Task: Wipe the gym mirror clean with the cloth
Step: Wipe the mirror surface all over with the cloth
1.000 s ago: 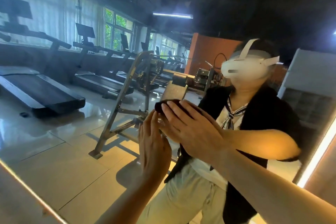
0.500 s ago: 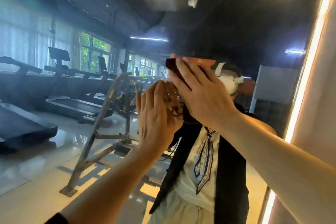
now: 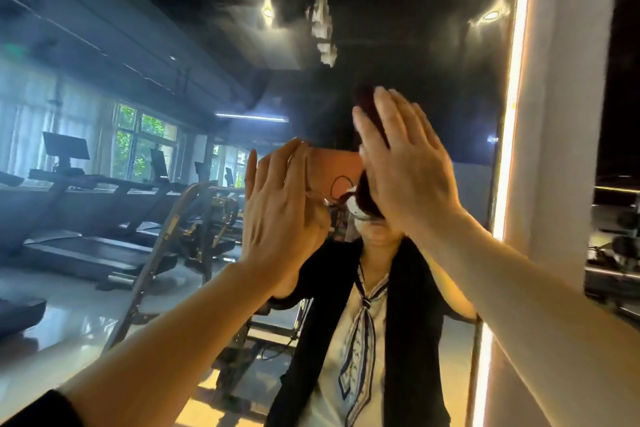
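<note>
The gym mirror [image 3: 173, 45] fills most of the view and reflects a person in a dark jacket and the gym room. My right hand [image 3: 405, 166] is raised flat with straight fingers, pressing a dark maroon cloth [image 3: 365, 104] against the glass. The cloth shows above my fingertips and again below my palm. My left hand [image 3: 277, 211] is raised beside it on the left, fingers straight and together, near or on the glass; I cannot tell whether it touches.
A lit vertical strip [image 3: 512, 97] marks the mirror's right edge, with a white wall [image 3: 568, 114] beyond it. Reflected treadmills [image 3: 79, 243] and a metal frame [image 3: 162, 253] appear on the left.
Both hands have moved up the mirror with the cloth under my right palm. The view has tilted upward, showing more of the reflected ceiling.
</note>
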